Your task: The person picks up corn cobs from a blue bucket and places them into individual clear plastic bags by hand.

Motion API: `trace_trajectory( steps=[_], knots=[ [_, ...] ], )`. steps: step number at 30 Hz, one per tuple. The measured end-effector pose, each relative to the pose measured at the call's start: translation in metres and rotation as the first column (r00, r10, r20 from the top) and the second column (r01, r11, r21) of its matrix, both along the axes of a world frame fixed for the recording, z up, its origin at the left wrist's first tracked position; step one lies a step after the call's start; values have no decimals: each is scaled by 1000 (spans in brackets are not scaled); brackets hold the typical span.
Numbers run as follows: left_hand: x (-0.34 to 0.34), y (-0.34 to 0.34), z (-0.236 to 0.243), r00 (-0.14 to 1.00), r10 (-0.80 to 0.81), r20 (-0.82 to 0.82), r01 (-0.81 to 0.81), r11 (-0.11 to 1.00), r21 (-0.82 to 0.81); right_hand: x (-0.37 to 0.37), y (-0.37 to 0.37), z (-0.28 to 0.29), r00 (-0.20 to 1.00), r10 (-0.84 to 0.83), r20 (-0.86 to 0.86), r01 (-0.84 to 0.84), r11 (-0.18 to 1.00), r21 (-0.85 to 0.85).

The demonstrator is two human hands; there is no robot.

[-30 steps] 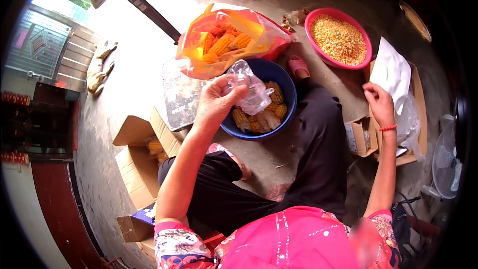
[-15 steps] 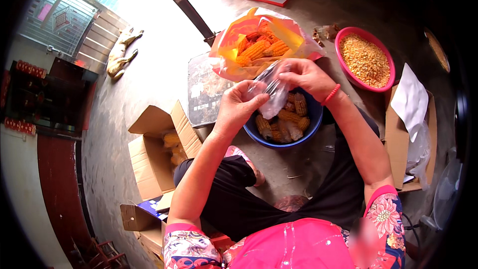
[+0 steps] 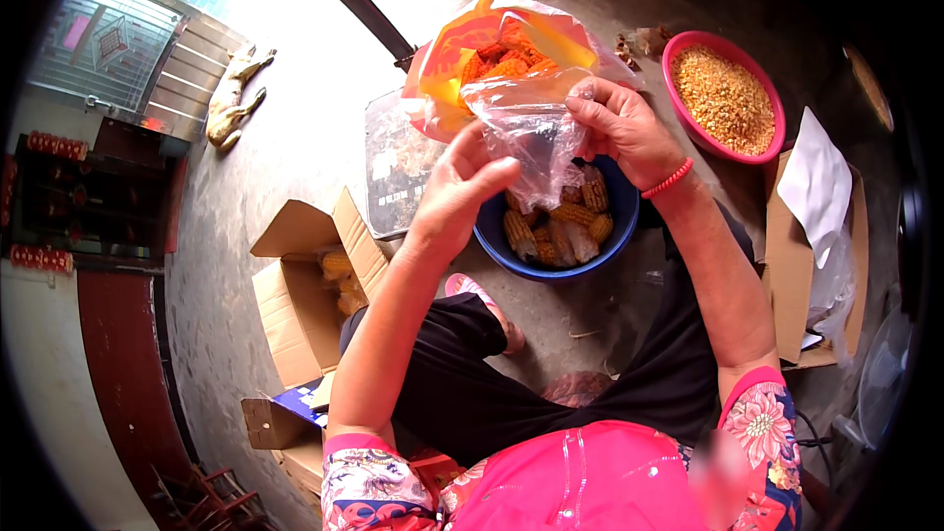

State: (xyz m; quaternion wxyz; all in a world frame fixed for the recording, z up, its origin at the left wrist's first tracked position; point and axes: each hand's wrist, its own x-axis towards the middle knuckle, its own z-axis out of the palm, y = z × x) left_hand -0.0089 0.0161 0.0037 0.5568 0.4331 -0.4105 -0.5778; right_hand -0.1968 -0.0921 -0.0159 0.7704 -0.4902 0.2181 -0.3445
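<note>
A clear, thin plastic bag (image 3: 536,143) is spread between my hands above the blue basin (image 3: 551,273). My right hand (image 3: 624,133), with a red band at the wrist, pinches its right upper edge between thumb and fingers. My left hand (image 3: 460,182) is at the bag's left side, thumb stretched away from the fingers; the fingertips are partly hidden by the film. Several corn cobs (image 3: 570,228) lie in the basin. Just beyond, a large orange and white bag (image 3: 433,74) stands with its mouth apart, holding orange corn cobs (image 3: 506,57).
A black platform scale (image 3: 388,172) stands left of the basin. A pink basin (image 3: 777,138) of loose kernels sits at right. Cardboard boxes (image 3: 285,320) are at left, and another box (image 3: 787,265) with plastic sheets is at right. A dog (image 3: 233,98) lies farther off.
The plastic bag, bunched between both hands before, is now spread wider and raised. My left hand's thumb has moved away from its fingers. The view has shifted slightly.
</note>
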Motion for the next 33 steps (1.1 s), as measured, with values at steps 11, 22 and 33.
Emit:
trace_trajectory(
  steps=[11,22,33],
  knots=[
    [7,-3,-22,975,201,-94,-197,979,50,4,17,5,926,187,-329,-243,960,-139],
    [23,-1,-3,928,323,-186,-339,939,-62,-13,-2,-2,745,11,-667,-477,709,-520],
    [15,6,-2,966,-204,160,201,979,32,8,10,-1,968,126,-217,-200,909,-365]
  ],
)
